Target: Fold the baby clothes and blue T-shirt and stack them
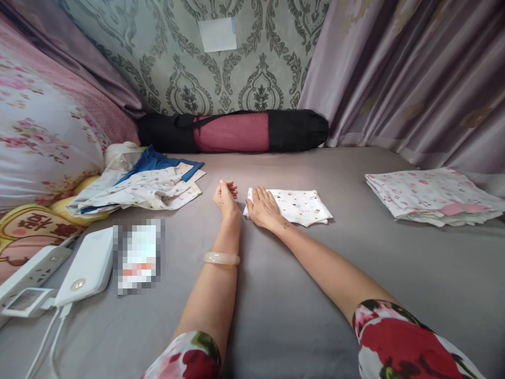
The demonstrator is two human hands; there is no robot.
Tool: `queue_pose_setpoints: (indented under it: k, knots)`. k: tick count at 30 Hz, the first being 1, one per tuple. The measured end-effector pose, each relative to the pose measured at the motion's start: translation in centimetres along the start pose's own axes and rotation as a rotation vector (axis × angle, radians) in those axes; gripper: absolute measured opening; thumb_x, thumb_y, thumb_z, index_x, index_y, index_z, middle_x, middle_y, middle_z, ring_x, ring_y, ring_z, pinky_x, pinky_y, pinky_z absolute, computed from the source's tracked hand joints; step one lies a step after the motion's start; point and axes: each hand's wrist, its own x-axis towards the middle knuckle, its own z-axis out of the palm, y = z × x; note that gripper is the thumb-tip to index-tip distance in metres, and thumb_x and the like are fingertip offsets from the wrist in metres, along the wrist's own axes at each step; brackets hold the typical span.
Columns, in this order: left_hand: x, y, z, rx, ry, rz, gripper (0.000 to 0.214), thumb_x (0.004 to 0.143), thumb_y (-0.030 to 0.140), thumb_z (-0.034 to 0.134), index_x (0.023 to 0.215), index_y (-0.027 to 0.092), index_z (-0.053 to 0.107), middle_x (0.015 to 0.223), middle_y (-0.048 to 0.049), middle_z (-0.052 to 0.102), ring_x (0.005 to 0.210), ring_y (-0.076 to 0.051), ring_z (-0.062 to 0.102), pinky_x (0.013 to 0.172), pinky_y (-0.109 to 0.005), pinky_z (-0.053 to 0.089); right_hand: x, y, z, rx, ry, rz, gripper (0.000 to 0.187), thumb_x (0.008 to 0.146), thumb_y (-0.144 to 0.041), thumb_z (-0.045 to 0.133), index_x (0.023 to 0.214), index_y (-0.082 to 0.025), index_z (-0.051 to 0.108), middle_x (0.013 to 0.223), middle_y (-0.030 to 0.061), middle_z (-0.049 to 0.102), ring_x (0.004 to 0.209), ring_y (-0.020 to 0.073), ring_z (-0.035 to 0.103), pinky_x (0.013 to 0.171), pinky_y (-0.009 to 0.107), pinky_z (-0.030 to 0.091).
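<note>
My right hand (263, 206) lies flat, fingers stretched out, on the left end of a folded white cloth (302, 205) with small printed figures. It looks like a piece of baby clothing, though its exact kind is hidden by the folds. Just left of the cloth, my left hand (226, 196) rests on its side on the grey bed sheet (276, 295). Its fingers are loosely curled in and nothing shows in them. A pale bangle (221, 258) sits on my left forearm.
Left are loose printed and blue clothes (158, 181), a white power bank (87, 266) with cables, a power strip (33, 276) and a blurred-out packet (139, 257). Folded pink-and-white cloths (430, 195) lie right. A long black-and-pink bag (232, 131) lies along the wall.
</note>
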Motion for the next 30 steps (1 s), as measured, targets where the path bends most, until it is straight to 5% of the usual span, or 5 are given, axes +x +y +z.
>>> queue_pose_setpoints:
  k: [15, 30]
  knots:
    - [0.6, 0.5, -0.3, -0.096, 0.051, -0.001, 0.043, 0.078, 0.061, 0.051, 0.070, 0.018, 0.053, 0.059, 0.0028, 0.052, 0.046, -0.006, 0.044, 0.051, -0.022, 0.031, 1.2, -2.0, 0.4, 0.051, -0.050, 0.033, 0.064, 0.100, -0.037, 0.024, 0.151, 0.002, 0.027, 0.160, 0.0183, 0.023, 0.149, 0.0271, 0.016, 0.120, 0.041, 0.009]
    - [0.3, 0.4, 0.1, -0.089, -0.034, -0.013, 0.040, 0.082, 0.056, 0.052, 0.069, 0.018, 0.054, 0.057, 0.0025, 0.053, 0.045, -0.007, 0.045, 0.048, -0.022, 0.031, 1.1, -1.5, -0.6, 0.095, -0.097, 0.016, 0.063, 0.100, -0.038, 0.021, 0.152, -0.002, 0.027, 0.160, 0.0159, 0.023, 0.149, 0.0252, 0.017, 0.120, 0.040, 0.012]
